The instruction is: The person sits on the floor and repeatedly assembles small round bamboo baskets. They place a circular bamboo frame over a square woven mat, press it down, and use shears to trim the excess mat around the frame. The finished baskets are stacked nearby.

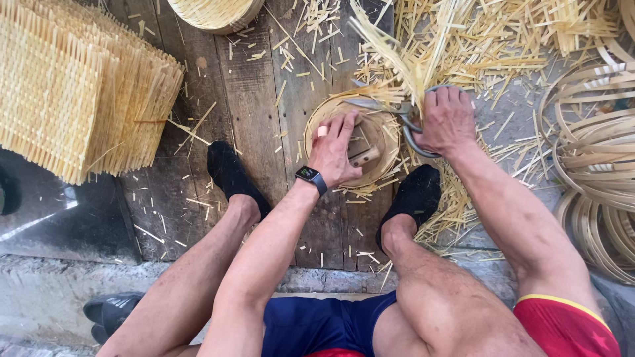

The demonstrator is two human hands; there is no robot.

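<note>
My right hand is closed around the handles of a pair of large metal shears, whose blades point left, toward my other hand, along the far rim of a small round bamboo basket. My left hand presses down inside that basket, fingers curled onto a wooden block seated in it (whether it grips the block or merely bears on it, I cannot tell). The basket sits on the plank floor between my two black-socked feet, just left of the shears' handles. The shears' long axis runs roughly left-right; loose untrimmed strips rise from the rim at the blades and fan away from me. The right hand is nearer the strips, the left nearer the basket's centre.

Outward: a stack of square woven mats lies far left, another woven basket at the top edge, coiled bamboo hoops at right, and cut offcuts litter the ground. I see no packages, labels or signs.
</note>
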